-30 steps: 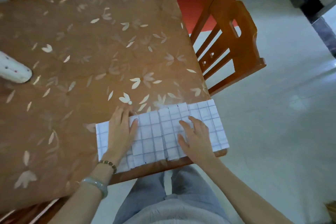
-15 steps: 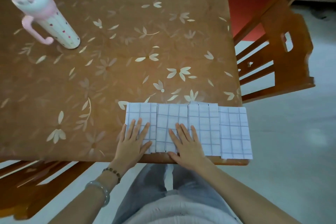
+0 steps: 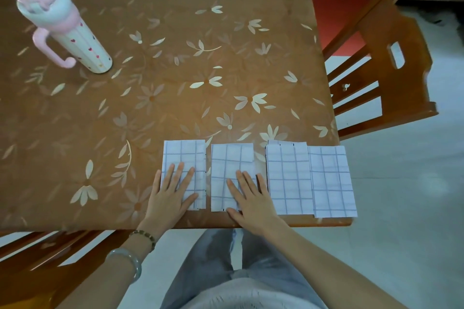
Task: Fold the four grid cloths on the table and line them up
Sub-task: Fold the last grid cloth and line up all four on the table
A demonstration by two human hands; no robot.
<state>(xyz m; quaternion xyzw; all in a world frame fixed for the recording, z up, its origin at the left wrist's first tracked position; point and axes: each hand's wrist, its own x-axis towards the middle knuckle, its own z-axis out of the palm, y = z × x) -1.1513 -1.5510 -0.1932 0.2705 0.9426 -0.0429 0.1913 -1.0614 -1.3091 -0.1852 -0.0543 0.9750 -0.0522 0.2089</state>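
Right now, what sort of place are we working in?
Most likely a home dining area: a wooden table with a brown flower-print cover, an orange-brown wooden dining chair beside it, a pink-and-white handled drink bottle standing on it, and a pale tiled floor.

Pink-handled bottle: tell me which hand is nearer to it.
Left. The left hand rests on the leftmost cloth, closer to the bottle; the right hand lies on the second cloth, farther right.
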